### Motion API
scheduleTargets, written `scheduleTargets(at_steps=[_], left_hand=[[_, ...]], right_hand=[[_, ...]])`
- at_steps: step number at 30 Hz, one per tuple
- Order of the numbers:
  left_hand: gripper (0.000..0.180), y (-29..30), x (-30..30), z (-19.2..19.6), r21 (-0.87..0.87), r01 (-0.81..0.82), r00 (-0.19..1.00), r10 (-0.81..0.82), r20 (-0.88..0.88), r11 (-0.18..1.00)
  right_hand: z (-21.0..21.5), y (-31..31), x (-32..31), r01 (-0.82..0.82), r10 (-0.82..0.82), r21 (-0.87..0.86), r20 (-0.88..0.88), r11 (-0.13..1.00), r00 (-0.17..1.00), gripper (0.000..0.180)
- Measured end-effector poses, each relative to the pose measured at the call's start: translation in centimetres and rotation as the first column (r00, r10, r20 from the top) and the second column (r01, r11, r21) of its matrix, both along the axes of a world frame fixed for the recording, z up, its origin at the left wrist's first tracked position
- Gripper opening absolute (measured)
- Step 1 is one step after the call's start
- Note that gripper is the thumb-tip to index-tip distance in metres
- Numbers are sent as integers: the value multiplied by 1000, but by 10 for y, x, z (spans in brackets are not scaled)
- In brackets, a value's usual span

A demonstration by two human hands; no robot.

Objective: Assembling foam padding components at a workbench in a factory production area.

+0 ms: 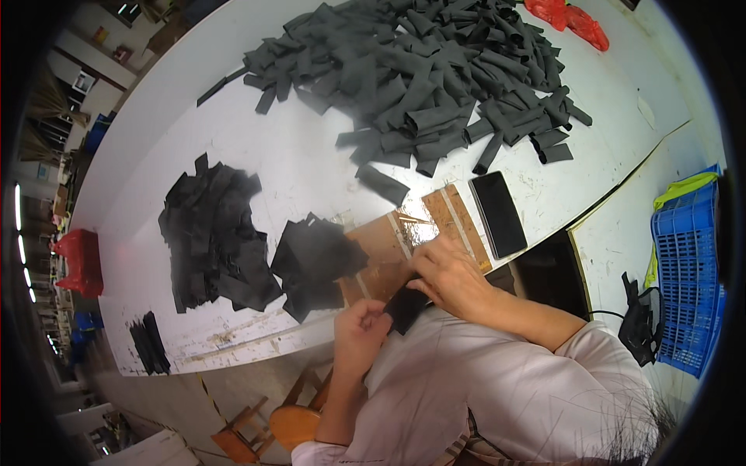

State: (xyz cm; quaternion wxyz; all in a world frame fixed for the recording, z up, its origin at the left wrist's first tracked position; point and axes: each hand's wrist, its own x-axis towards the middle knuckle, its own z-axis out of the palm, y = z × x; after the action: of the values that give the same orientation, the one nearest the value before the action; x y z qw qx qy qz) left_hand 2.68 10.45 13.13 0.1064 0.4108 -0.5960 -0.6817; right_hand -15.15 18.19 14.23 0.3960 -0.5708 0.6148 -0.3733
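A small black fabric piece [406, 311] is stretched between my two hands at the table's near edge, close to my body. My left hand [360, 332] pinches its left end with thumb and fingers. At the upper right end, my right hand [449, 273] is closed on the same piece, its fingertips partly hidden. Just beyond my hands lies a brown board [373, 242] with strips of clear tape across it. A loose heap of flat black pieces [315, 256] overlaps the board's left side. One dark grey fabric tube [382, 185] lies beyond the board.
A large pile of dark grey fabric tubes [435, 85] covers the table's far part. More flat black pieces [214, 233] are heaped at left, with a small stack [149, 343] near the edge. A phone [498, 214] lies right of the board. A blue basket [685, 272] stands far right.
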Motion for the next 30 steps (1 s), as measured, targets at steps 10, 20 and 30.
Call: scheduleTargets(at_steps=[10,20,30], left_hand=[[3,17,-27,-9,-426,-199,980,188,-68,882],[19,-5,-27,1,616,-209,764,520,-382,759],[22,13,-32,-15,-106,-424,886,388,-254,900]], right_hand=[[-19,-1,21,210,-252,-295,-114,932,961,12],[-32,-10,20,356,-323,24,480,934,816,6],[-30,-8,23,33,-307,336,812,941,497,8]])
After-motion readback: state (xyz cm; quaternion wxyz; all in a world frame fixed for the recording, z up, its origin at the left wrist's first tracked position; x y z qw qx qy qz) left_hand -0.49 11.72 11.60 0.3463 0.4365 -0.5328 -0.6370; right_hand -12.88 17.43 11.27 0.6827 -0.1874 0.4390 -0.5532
